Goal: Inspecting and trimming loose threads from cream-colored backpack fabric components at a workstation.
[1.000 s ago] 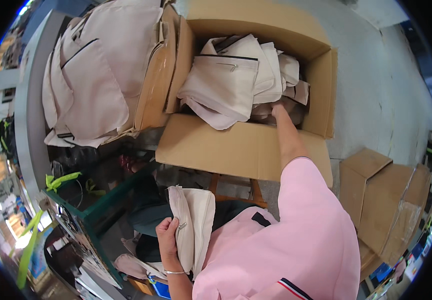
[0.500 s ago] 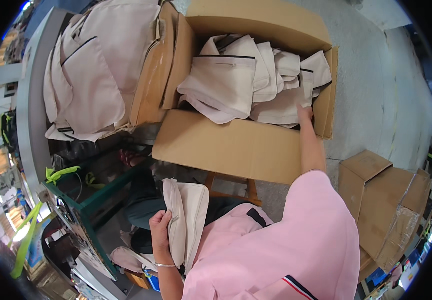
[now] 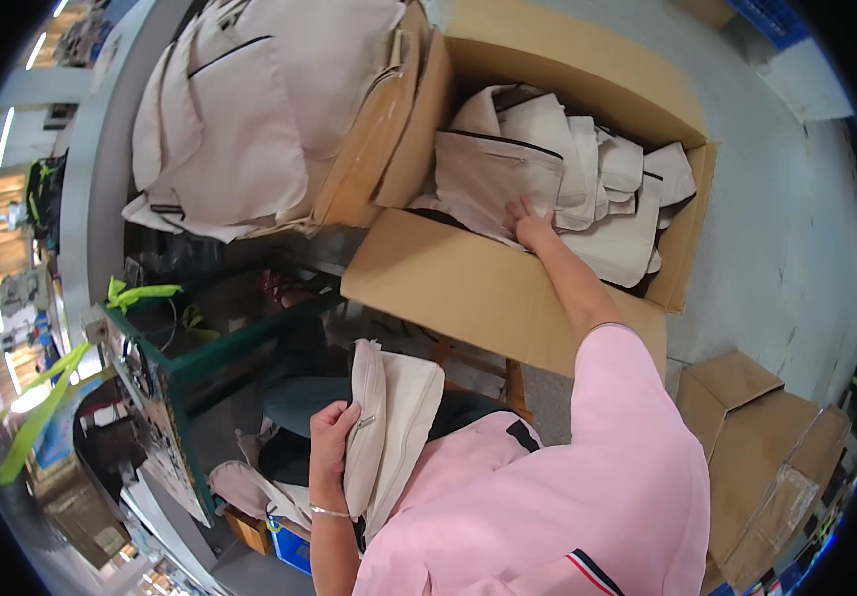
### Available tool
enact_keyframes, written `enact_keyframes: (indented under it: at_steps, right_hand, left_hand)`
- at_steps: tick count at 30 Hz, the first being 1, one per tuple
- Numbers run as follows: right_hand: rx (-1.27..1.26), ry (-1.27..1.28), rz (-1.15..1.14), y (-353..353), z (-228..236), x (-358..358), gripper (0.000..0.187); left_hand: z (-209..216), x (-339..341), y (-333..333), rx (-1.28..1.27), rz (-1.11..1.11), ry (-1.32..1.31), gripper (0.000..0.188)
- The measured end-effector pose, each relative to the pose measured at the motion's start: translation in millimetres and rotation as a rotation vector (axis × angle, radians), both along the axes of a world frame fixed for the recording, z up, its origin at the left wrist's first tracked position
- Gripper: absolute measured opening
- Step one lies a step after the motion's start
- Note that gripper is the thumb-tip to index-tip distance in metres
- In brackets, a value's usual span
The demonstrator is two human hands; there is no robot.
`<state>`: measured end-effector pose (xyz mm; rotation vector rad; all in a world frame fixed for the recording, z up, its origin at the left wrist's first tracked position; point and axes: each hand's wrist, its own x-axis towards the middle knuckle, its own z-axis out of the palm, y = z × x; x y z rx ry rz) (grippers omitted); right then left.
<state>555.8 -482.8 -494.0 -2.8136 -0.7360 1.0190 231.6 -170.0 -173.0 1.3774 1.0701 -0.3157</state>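
Note:
In my left hand [image 3: 329, 439], thumb pressed on top near a zipper pull, is a folded beige zippered fabric piece [image 3: 401, 417], held over my lap. My right hand [image 3: 532, 224] reaches into an open cardboard box [image 3: 493, 293]. Its fingers are spread on the lower part of a beige fabric panel [image 3: 493, 177] with a dark top edge and a zipper. Beside that panel, several more beige pieces [image 3: 607, 243] lie overlapped in the box, some edged in black.
A second cardboard box [image 3: 364, 159] at left overflows with beige fabric [image 3: 250, 129]. A green metal frame [image 3: 240, 343] with yellow-green ties stands left of my legs. Closed cartons [image 3: 776, 447] sit at right. More fabric [image 3: 250, 487] lies low left above a blue bin [image 3: 291, 546].
My right hand has moved left, from the pieces at the box's right side to the zippered panel. My left hand keeps its hold. The view has shifted, moving the boxes rightward in the picture.

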Motion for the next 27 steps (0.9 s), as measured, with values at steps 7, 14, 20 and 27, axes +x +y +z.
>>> enact_keyframes:
  at_steps: [7, 14, 20, 27]
  right_hand:
    - [0.561, -0.331, -0.512, -20.8, 25.8, -38.8, 0.063]
    - [0.404, 0.147, -0.47, -23.2, 135.9, -79.5, 0.092]
    - [0.227, -0.081, -0.289, -10.7, 92.1, -69.9, 0.092]
    - [0.2, -0.26, -0.19, 3.9, 78.1, -88.8, 0.073]
  left_hand:
    - [-5.6, -6.4, 5.4, -0.021, -0.042, -0.086, 0.014]
    - [-1.6, -5.3, 7.1, -0.028, -0.091, -0.166, 0.016]
    - [-2.2, -12.7, 8.7, -0.035, -0.086, -0.27, 0.019]
    - [-3.2, -26.4, 17.6, -0.122, -0.012, -0.375, 0.018]
